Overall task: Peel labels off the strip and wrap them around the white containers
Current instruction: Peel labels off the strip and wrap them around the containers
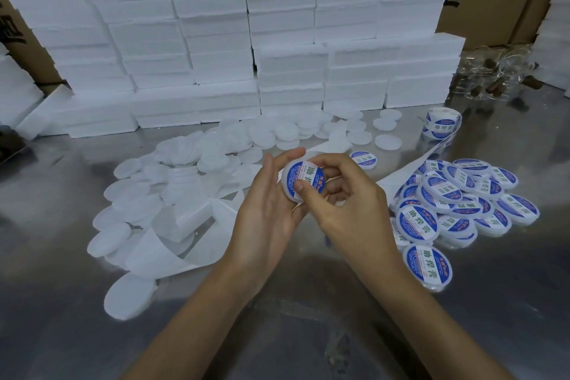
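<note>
Container [294,182]: white, round, blue label | both hands [308,203] pinching it

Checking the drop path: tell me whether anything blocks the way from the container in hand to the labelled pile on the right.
Nothing visible does. The container, held between the left hand and right hand, sits above the table, and only bare metal table and backing paper lie toward the labelled pile.
</note>
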Motion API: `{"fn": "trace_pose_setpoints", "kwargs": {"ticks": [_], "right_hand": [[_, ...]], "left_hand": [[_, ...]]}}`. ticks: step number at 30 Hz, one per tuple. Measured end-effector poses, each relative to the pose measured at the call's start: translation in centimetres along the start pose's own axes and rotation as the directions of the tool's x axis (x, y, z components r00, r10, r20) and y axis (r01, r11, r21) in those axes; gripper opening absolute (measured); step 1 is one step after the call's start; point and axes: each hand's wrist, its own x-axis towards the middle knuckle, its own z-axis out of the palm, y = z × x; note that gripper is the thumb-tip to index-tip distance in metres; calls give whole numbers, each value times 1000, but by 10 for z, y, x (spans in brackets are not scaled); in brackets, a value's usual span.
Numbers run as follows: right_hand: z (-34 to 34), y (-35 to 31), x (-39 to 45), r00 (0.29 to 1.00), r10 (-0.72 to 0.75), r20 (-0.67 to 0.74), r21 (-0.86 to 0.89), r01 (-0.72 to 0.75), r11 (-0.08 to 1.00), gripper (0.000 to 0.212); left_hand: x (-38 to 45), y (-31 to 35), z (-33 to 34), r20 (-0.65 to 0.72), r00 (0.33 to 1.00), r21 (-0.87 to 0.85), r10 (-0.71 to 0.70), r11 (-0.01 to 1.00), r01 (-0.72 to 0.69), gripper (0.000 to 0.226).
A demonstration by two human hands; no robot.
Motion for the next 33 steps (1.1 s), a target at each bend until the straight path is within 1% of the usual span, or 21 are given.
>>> {"fn": "trace_pose_setpoints", "kwargs": {"ticks": [3, 7, 9, 11, 14, 17, 20, 22, 25, 27, 30, 32, 33], "right_hand": [[0, 0, -1, 1000, -15, -3, -75, 15, 997, 29], [0, 3, -2, 999, 39, 35, -137, -34, 990, 66], [-6, 5, 1, 998, 50, 35, -228, -41, 973, 77], [-12, 6, 4, 997, 69, 33, -284, -57, 957, 85], [-12, 5, 1, 996, 34, 78, -309, -8, 951, 79], [-7, 5, -1, 994, 12, 112, -313, 23, 950, 59], [-7, 5, 1, 997, -36, 66, -281, 53, 958, 41], [-8, 4, 1, 998, -56, 18, -233, 59, 971, 37], [-7, 2, 1, 998, -67, -6, -160, 65, 985, 35], [-8, 3, 1, 996, -84, -14, -136, 81, 987, 40], [-11, 7, 2, 998, -63, -24, -86, 61, 994, 43], [-12, 9, 2, 999, -39, 11, -72, 40, 997, 40], [-13, 10, 2, 998, -24, 50, -69, 28, 997, 37]], "left_hand": [[1, 0, -2, -18, 1000, -25, -19, 1000, 19, 62], [2, 0, -2, -50, 998, -103, -43, 994, 38, 63], [2, 2, -3, -50, 997, -177, -59, 983, 50, 58], [2, 2, -3, -25, 996, -258, -83, 963, 74, 51], [-1, 1, 2, 38, 992, -322, -122, 938, 128, 53], [-4, -3, 4, 88, 984, -295, -154, 940, 174, 55], [-4, -2, 3, 116, 977, -278, -178, 939, 204, 54], [-4, -1, 4, 145, 974, -300, -175, 930, 211, 52], [-3, -2, 1, 198, 969, -291, -145, 936, 199, 40], [-1, -4, 0, 212, 968, -232, -138, 955, 187, 37], [-1, -10, -1, 165, 981, -50, -99, 993, 108, 40], [-2, -11, -1, 144, 989, 68, -44, 997, 34, 36], [-3, -10, -1, 123, 992, 110, -15, 994, 1, 34]]}}
